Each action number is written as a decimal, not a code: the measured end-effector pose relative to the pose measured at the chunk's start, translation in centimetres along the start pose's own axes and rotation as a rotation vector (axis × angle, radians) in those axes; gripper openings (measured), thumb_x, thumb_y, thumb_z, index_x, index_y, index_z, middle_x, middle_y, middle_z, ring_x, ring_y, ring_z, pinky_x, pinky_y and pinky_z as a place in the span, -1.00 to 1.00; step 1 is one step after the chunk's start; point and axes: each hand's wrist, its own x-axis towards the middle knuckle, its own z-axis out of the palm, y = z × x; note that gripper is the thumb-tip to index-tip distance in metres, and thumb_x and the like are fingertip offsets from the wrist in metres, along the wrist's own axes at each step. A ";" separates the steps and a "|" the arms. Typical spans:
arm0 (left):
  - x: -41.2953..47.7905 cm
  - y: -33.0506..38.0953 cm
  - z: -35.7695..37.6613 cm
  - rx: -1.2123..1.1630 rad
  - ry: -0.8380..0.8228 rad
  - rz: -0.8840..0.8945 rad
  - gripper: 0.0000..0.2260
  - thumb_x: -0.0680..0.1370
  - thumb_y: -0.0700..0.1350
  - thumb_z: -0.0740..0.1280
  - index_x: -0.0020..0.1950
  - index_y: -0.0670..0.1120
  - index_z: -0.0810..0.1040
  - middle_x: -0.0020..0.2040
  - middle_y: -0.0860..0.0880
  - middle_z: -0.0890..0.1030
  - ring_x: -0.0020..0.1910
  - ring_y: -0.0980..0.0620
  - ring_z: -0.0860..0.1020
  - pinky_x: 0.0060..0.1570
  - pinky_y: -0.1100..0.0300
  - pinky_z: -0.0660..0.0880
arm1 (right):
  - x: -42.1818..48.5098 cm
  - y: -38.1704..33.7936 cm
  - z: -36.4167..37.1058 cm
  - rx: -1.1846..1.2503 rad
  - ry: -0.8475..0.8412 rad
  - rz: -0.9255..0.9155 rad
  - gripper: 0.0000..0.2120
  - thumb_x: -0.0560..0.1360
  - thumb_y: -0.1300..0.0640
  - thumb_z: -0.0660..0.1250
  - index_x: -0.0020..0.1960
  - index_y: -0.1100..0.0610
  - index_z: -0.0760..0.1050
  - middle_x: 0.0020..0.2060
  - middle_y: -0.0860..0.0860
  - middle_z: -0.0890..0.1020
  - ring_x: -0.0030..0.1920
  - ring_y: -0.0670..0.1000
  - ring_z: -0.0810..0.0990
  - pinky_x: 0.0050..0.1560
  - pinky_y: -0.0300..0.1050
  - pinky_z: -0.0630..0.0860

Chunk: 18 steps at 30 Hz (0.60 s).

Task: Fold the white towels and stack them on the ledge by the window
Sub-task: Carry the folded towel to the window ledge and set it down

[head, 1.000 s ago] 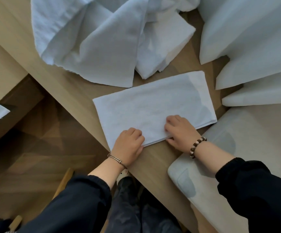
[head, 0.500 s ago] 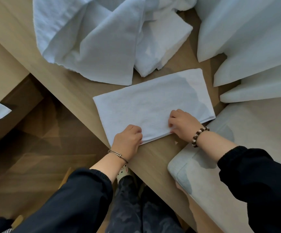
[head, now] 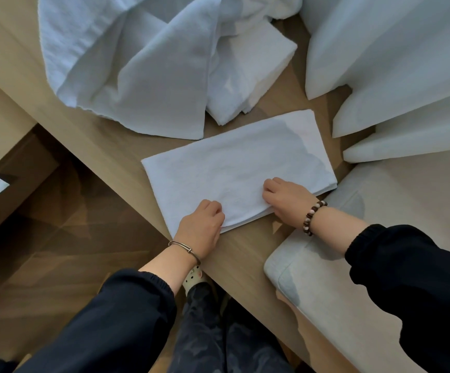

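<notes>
Fingers [head: 213, 209] of the left hand [head: 201, 228] curl tight on the near left corner of the folded towel [head: 234, 162], and those of the right hand [head: 285, 199] bunch on its near edge farther right. The towel lies flat on the wooden ledge [head: 245, 259], just near of the loose towels [head: 127, 76] and left of the curtains [head: 393, 63]. It reads as light, soft and limp with layers apt to slide, so best pinched through all layers along that near edge, hands apart. Against a second ago little differs: both hands stay put, the right a shade farther onto the cloth, towel unlifted.
</notes>
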 end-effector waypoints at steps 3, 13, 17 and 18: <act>-0.2 0.4 0.0 0.013 -0.017 -0.033 -0.86 0.32 -0.34 0.48 -0.27 -0.23 0.53 -0.11 -0.14 0.59 -0.14 -0.14 0.57 -0.59 0.26 0.32 | -0.5 0.3 -0.4 0.056 0.083 -0.051 -0.85 0.32 0.43 0.31 -0.18 0.24 0.46 -0.19 0.15 0.51 -0.21 0.16 0.49 -0.35 -0.07 0.33; -0.9 1.0 0.7 0.016 0.072 0.027 -0.74 0.13 -0.44 0.51 -0.39 -0.23 0.48 -0.29 -0.15 0.55 -0.26 -0.07 0.47 -0.58 0.21 0.36 | -0.8 0.4 0.6 0.058 -0.088 0.069 -0.84 0.48 0.34 0.17 0.02 0.18 0.44 0.05 0.09 0.44 0.00 0.10 0.41 -0.16 -0.13 0.26; -1.6 1.2 1.0 0.142 0.022 0.052 -0.70 0.04 -0.40 0.54 -0.45 -0.16 0.47 -0.45 -0.08 0.44 -0.48 -0.05 0.43 -0.53 0.20 0.26 | -1.1 0.6 0.0 0.108 -0.140 0.117 -0.82 0.49 0.33 0.17 0.03 0.15 0.45 0.07 0.05 0.42 0.02 0.06 0.41 -0.08 -0.14 0.38; -1.8 1.3 1.2 0.120 0.004 0.012 -0.73 0.10 -0.36 0.55 -0.43 -0.16 0.48 -0.43 -0.08 0.45 -0.46 -0.06 0.44 -0.53 0.18 0.29 | -1.2 0.5 -0.1 0.094 -0.141 0.124 -0.83 0.50 0.31 0.16 0.04 0.15 0.44 0.07 0.05 0.41 0.02 0.06 0.40 -0.07 -0.13 0.37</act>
